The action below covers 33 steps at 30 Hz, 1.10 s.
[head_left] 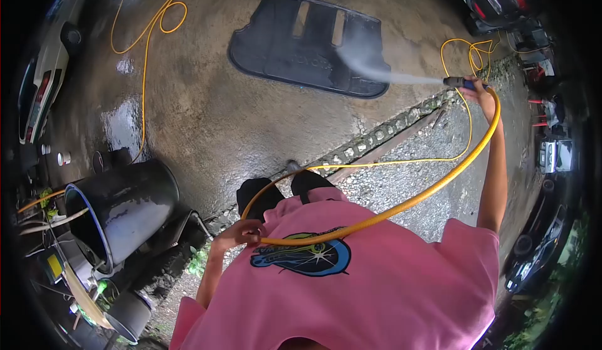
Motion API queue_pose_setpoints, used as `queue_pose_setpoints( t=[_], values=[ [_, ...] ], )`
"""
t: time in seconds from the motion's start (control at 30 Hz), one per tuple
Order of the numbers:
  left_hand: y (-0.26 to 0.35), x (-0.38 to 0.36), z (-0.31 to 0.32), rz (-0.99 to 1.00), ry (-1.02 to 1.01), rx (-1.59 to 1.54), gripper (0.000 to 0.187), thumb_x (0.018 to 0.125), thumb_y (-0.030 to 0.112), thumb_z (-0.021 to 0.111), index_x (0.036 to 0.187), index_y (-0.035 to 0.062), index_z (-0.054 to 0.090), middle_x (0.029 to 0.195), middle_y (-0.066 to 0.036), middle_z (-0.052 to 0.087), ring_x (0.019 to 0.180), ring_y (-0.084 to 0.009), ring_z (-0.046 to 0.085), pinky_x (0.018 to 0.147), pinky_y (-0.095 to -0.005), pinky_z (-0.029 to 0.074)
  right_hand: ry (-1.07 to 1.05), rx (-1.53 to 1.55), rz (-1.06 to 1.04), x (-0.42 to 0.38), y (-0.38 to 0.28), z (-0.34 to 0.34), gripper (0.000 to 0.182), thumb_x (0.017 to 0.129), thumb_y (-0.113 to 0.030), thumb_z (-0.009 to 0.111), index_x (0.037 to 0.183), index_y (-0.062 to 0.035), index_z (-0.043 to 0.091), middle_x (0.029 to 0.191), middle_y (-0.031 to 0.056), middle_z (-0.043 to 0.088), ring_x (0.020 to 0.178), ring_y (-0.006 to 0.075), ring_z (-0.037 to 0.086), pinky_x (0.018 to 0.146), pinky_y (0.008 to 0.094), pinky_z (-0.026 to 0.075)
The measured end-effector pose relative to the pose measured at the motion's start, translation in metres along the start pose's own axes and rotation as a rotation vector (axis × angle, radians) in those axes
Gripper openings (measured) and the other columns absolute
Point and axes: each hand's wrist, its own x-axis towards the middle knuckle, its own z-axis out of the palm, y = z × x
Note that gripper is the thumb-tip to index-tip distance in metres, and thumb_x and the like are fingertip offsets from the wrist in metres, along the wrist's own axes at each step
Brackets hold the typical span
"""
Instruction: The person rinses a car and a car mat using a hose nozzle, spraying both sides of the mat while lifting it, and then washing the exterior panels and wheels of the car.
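Note:
My right hand (pixel 479 96), arm stretched out to the right, is closed around a hose nozzle (pixel 463 83). A white spray of water (pixel 401 78) shoots leftward from its tip onto a black car mat (pixel 282 42) lying flat on the wet concrete. The mat has two slots and raised lettering. From the nozzle a thick yellow hose (pixel 433 194) curves down across my pink shirt. Near my waist my left hand (pixel 242 233) is closed on that hose, which loops on past my legs.
A large dark barrel (pixel 132 202) lies on its side at left, near a smaller bucket (pixel 130 315). More yellow hose (pixel 145 93) lies coiled at upper left. A stone-edged strip (pixel 376 138) crosses the ground before me. Parked cars (pixel 50 74) stand at both sides.

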Motion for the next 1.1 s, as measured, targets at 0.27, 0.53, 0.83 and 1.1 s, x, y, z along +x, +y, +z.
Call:
queue_pose_setpoints(
  t=[0.27, 0.53, 0.83, 1.1],
  values=[
    [0.002, -0.079, -0.144, -0.071, -0.149, -0.010, 0.030, 0.081, 0.032, 0.064, 0.079, 0.0053, 0.051, 0.066, 0.002, 0.052, 0.058, -0.0037, 0.049, 0.048, -0.0172, 0.037, -0.132, -0.127, 0.117, -0.028, -0.068, 0.130, 0.039, 0.092, -0.028, 0.047, 0.113, 0.0047, 0.052, 0.108, 0.0152, 0.058, 0.088, 0.0223, 0.063, 0.076, 0.0270, 0.051],
    [0.015, -0.163, -0.243, -0.053, -0.129, -0.081, 0.029, 0.075, 0.031, 0.068, 0.078, 0.0067, 0.052, 0.066, 0.003, 0.052, 0.057, -0.0036, 0.049, 0.047, -0.0171, 0.036, 0.003, -0.135, -0.102, -0.019, -0.158, 0.241, 0.036, 0.093, -0.025, 0.044, 0.113, 0.0042, 0.054, 0.108, 0.0139, 0.058, 0.087, 0.0208, 0.064, 0.078, 0.0272, 0.051],
    [0.054, -0.194, -0.349, -0.070, -0.101, -0.006, 0.027, 0.077, 0.028, 0.067, 0.079, 0.0054, 0.052, 0.068, 0.001, 0.054, 0.059, -0.0050, 0.049, 0.051, -0.0189, 0.038, 0.075, -0.108, -0.154, 0.019, -0.205, 0.334, 0.039, 0.093, -0.030, 0.044, 0.116, -0.0007, 0.053, 0.105, 0.0106, 0.060, 0.087, 0.0185, 0.064, 0.070, 0.0236, 0.049],
    [0.121, -0.196, -0.469, -0.083, -0.080, -0.041, 0.030, 0.075, 0.031, 0.067, 0.079, 0.0062, 0.051, 0.067, 0.001, 0.052, 0.059, -0.0057, 0.049, 0.050, -0.0179, 0.035, 0.105, -0.218, -0.038, 0.080, -0.244, 0.446, 0.037, 0.092, -0.032, 0.043, 0.113, -0.0042, 0.056, 0.100, 0.0057, 0.063, 0.082, 0.0140, 0.064, 0.062, 0.0203, 0.045]
  ],
)
